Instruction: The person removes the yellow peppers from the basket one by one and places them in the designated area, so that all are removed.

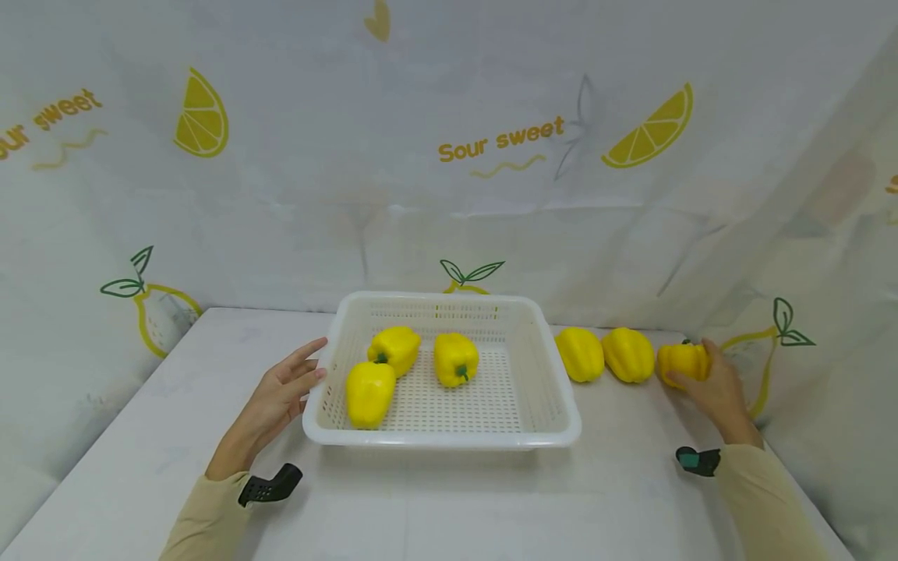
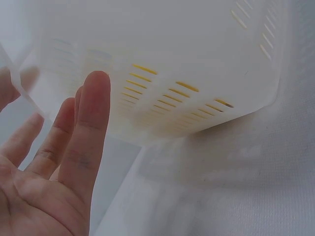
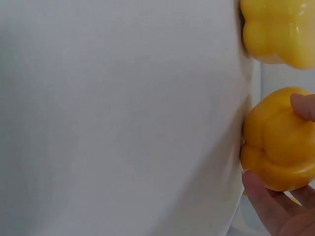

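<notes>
At the far right of the head view my right hand [image 1: 719,389] grips a yellow bell pepper [image 1: 682,362], which stands on the table with a green stem on top. The right wrist view shows the fingers and thumb on opposite sides of this bell pepper [image 3: 280,140]. My left hand [image 1: 277,397] is at the left side of a white plastic basket [image 1: 449,440], its fingers extended. In the left wrist view these fingers [image 2: 93,113] rise beside the slotted wall of the basket [image 2: 162,44]. Whether they touch it is hard to tell.
Inside the basket lie three yellow bell peppers [image 1: 456,360]. Between it and my right hand, two more bell peppers [image 1: 627,355] lie in a row near the back edge of the white table [image 1: 491,506]. Behind the table hangs a curtain [image 1: 316,195] with lemon prints.
</notes>
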Motion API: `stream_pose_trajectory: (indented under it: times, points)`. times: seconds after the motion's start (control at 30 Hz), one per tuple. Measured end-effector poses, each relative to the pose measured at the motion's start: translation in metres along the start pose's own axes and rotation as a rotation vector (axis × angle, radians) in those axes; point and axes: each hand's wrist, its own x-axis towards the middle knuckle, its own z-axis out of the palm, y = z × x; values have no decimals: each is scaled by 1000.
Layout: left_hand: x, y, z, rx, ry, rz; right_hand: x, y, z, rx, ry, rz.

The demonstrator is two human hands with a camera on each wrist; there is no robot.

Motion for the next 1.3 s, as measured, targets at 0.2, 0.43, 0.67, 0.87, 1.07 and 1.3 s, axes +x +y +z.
stream_pose_trajectory:
  times: [0.2,0.43,0.67,0.87,1.07,1.3]
  points:
    - [0,-1,0,-1,-1,1,-1,3,4,29,38,-18]
    - [1,-2,-1,-9,-1,0,-1,5,7,-25,38,-82]
    - [2,-1,0,-4,14,-12,1,5,7,-25,-9,-42]
    - [2,-1,0,0,14,-14,2,7,9,-63,10,-66]
    - [3,-1,0,2,17,-17,1,8,10,-38,19,-136]
    - [2,0,0,2,17,-20,2,9,10,-7,21,-174]
